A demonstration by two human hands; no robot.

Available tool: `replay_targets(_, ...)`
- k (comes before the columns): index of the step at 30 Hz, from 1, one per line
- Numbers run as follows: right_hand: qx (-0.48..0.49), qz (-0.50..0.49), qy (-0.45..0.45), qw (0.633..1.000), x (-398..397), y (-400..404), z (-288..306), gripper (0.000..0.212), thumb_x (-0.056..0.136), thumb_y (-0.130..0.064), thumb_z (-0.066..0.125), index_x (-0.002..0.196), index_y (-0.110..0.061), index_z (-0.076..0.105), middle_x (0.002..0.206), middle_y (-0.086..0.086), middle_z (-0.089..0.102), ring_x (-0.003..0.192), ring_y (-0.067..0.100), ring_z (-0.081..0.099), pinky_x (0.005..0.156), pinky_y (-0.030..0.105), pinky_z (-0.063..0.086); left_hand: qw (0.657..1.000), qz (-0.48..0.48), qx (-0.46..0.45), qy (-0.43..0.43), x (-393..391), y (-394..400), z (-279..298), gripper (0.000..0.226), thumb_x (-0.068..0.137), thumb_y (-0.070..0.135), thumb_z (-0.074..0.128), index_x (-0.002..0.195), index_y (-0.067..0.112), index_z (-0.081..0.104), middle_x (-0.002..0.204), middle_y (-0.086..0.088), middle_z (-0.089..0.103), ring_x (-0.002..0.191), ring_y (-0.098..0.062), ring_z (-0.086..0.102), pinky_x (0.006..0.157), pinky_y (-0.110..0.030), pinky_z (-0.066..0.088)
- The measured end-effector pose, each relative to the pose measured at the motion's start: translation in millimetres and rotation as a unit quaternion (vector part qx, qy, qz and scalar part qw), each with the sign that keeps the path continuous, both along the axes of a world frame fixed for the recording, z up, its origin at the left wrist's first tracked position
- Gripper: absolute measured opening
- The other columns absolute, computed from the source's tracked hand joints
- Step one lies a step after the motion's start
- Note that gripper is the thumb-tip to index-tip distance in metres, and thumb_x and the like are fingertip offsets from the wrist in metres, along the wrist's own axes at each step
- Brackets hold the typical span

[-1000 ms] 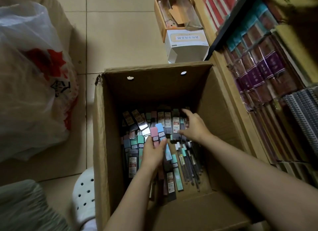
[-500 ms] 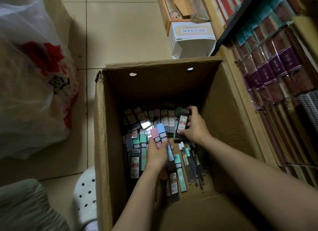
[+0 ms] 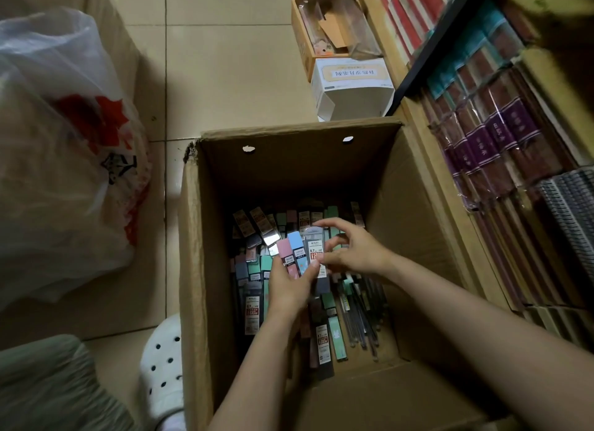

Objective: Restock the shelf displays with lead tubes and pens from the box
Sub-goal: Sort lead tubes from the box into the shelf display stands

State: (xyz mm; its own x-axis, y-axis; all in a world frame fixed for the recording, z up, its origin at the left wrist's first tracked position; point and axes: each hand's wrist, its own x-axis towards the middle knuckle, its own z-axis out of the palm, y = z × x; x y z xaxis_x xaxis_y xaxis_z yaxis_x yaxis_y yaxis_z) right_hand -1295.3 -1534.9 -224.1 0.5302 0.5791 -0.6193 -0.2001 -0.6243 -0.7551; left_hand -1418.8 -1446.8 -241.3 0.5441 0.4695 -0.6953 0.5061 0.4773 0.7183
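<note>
Lying at the far left on the beige tiled floor [image 3: 225, 61] is a translucent plastic bag with red print [image 3: 64, 148], and a white perforated clog [image 3: 162, 369] stands just beside the open brown cardboard box [image 3: 196, 270]. Inside the box, the left hand [image 3: 289, 286] grips a fan of three flat lead tubes, pink, blue and grey [image 3: 300, 254], thumb curled over the grey one. The right hand [image 3: 356, 254], fingers loosely bent, touches the grey tube's edge. More lead tubes and thin pens [image 3: 363, 311] lie on the box bottom. Wooden shelves with wrapped notebooks [image 3: 501, 148] stand at right.
</note>
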Motion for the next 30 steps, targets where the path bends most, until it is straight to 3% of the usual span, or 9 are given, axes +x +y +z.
replay_targets(3, -0.032, 0.014, -0.063, 0.997, 8.7, 10.7, -0.9, 0.053, 0.086, -0.02, 0.073, 0.135, -0.021, 0.053, 0.099, 0.009, 0.064, 0.076, 0.014, 0.066, 0.059, 0.021, 0.052, 0.998, 0.052, -0.023, -0.001, -0.9, 3.4, -3.9, 0.038, 0.088, 0.008, 0.067, 0.123, 0.013, 0.051, 0.12, -0.008, 0.066, 0.117, -0.026, 0.06, 0.101, -0.052, 0.048)
replay_targets(7, -0.192, 0.062, -0.279, 0.939, 20.4, 34.6, -16.3, 0.062, 0.089, -0.035, 0.069, 0.142, -0.015, 0.044, 0.128, 0.015, 0.052, 0.114, 0.03, 0.057, 0.096, 0.038, 0.048, 0.993, 0.108, -0.043, 0.009, 0.8, 9.4, -10.4, 0.047, 0.089, 0.006, 0.066, 0.131, 0.009, 0.047, 0.129, -0.012, 0.061, 0.126, -0.029, 0.054, 0.105, -0.052, 0.044)
replay_targets(13, -0.287, 0.111, -0.295, 0.905, 14.0, 65.7, -44.4, 0.067, 0.08, -0.047, 0.075, 0.133, -0.015, 0.048, 0.129, 0.017, 0.046, 0.121, 0.036, 0.048, 0.094, 0.043, 0.045, 0.993, 0.116, -0.036, 0.013, -0.4, 9.3, -17.7, 0.04, 0.088, 0.006, 0.067, 0.124, 0.013, 0.051, 0.117, -0.005, 0.067, 0.115, -0.021, 0.061, 0.102, -0.046, 0.048)
replay_targets(17, -0.254, 0.052, -0.279, 0.925, 13.3, 56.7, -51.7, 0.072, 0.074, -0.036, 0.083, 0.131, -0.014, 0.046, 0.13, 0.015, 0.043, 0.122, 0.036, 0.047, 0.095, 0.044, 0.046, 0.995, 0.099, -0.026, 0.013, -1.5, 8.2, -19.5, 0.033, 0.088, 0.008, 0.068, 0.117, 0.015, 0.052, 0.107, 0.001, 0.069, 0.102, -0.014, 0.066, 0.093, -0.035, 0.052)
replay_targets(20, -0.204, -0.013, -0.252, 0.946, 11.6, 39.4, -46.7, 0.082, 0.066, -0.025, 0.089, 0.132, -0.014, 0.04, 0.125, 0.015, 0.05, 0.113, 0.034, 0.055, 0.09, 0.041, 0.049, 0.996, 0.084, -0.02, 0.012, -1.8, 7.3, -16.1, 0.031, 0.089, 0.008, 0.067, 0.113, 0.017, 0.051, 0.1, 0.007, 0.067, 0.088, 0.0, 0.063, 0.074, -0.018, 0.051)
replay_targets(22, -0.167, -0.063, -0.234, 0.956, 8.6, 25.8, -40.7, 0.078, 0.067, -0.017, 0.088, 0.129, -0.017, 0.04, 0.108, 0.009, 0.062, 0.096, 0.026, 0.062, 0.076, 0.033, 0.052, 0.997, 0.074, -0.01, 0.018, -1.6, 7.7, -10.3, 0.031, 0.088, 0.008, 0.068, 0.114, 0.015, 0.052, 0.097, 0.009, 0.065, 0.084, 0.002, 0.061, 0.068, -0.014, 0.048)
replay_targets(25, -0.122, -0.13, -0.207, 0.962, 2.8, 6.5, -25.0, 0.065, 0.075, -0.012, 0.082, 0.125, -0.026, 0.044, 0.079, -0.01, 0.062, 0.08, 0.013, 0.065, 0.062, 0.021, 0.045, 0.998, 0.058, 0.001, 0.02, -1.1, 7.7, 3.6, 0.032, 0.088, 0.006, 0.068, 0.114, 0.012, 0.051, 0.103, 0.001, 0.067, 0.097, -0.013, 0.065, 0.083, -0.028, 0.053)
replay_targets(27, -0.096, -0.143, -0.194, 0.966, -0.4, -5.3, -5.9, 0.06, 0.077, -0.011, 0.08, 0.121, -0.03, 0.043, 0.076, -0.009, 0.064, 0.073, 0.006, 0.066, 0.057, 0.018, 0.044, 0.999, 0.039, 0.016, 0.012, 2.5, 6.6, 19.8, 0.031, 0.087, 0.007, 0.069, 0.112, 0.012, 0.05, 0.107, -0.005, 0.067, 0.102, -0.022, 0.066, 0.091, -0.039, 0.054)
replay_targets(30, -0.074, -0.11, -0.212, 0.968, 0.1, -20.0, 39.7, 0.058, 0.081, -0.009, 0.075, 0.119, -0.032, 0.039, 0.079, -0.004, 0.066, 0.064, 0.004, 0.064, 0.057, 0.024, 0.051, 0.999, -0.011, 0.022, -0.019, 14.9, 7.2, 54.2, 0.033, 0.088, 0.007, 0.068, 0.115, 0.009, 0.05, 0.107, -0.01, 0.067, 0.096, -0.025, 0.067, 0.077, -0.042, 0.059)
